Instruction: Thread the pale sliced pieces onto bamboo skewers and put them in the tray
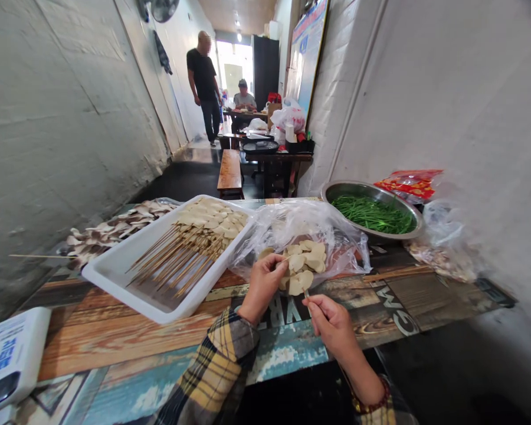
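Pale, flat, rounded slices (301,282) overlap beside the left hand (264,285), fingers (280,271) narrowed, hold unclear; the right hand (331,321) pinches a slim pale stick (307,294).

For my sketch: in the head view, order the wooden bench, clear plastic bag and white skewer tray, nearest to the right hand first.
1. Clear plastic bag, just ahead.
2. White skewer tray, left.
3. Wooden bench, far ahead.

Skewers (183,254) in the tray (115,282)
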Motion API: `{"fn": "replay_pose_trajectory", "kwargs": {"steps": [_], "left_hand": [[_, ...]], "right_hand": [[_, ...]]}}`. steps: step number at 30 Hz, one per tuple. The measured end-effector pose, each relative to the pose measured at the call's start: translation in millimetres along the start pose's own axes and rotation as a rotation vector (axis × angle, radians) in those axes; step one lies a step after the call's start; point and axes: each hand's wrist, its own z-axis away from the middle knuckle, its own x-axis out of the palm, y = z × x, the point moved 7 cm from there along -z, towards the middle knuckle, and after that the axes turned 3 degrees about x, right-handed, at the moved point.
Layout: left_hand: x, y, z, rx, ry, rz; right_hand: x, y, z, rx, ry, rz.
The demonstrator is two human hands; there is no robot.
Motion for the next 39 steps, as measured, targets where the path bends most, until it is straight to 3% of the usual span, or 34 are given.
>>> {"fn": "replay_pose_trajectory", "kwargs": {"steps": [10,19,25,33,39], "left_hand": [[2.7,-4.7,0.7,-0.041,-0.049,0.0],[14.6,-11.0,6.7,-0.264,-0.12,0.444],[21.5,-10.0,11.6,-0.323,-0.219,0.529],[20.0,-13.0,11.1,-0.335,-0.193,0.491],[25.8,-13.3,12.7,-0.391,-0.225,0.636]], "right_hand": [[-0.9,1.1,0.0,0.012,0.006,0.002],[-0.1,3.3,-0.5,0.046,0.006,-0.128],[-0.6,1.3,0.9,0.077,-0.001,-0.193],[-1.4,-4.2,1.2,-0.021,0.01,-0.063],[-2.6,-5.6,1.6,-0.053,0.024,-0.031]]}}
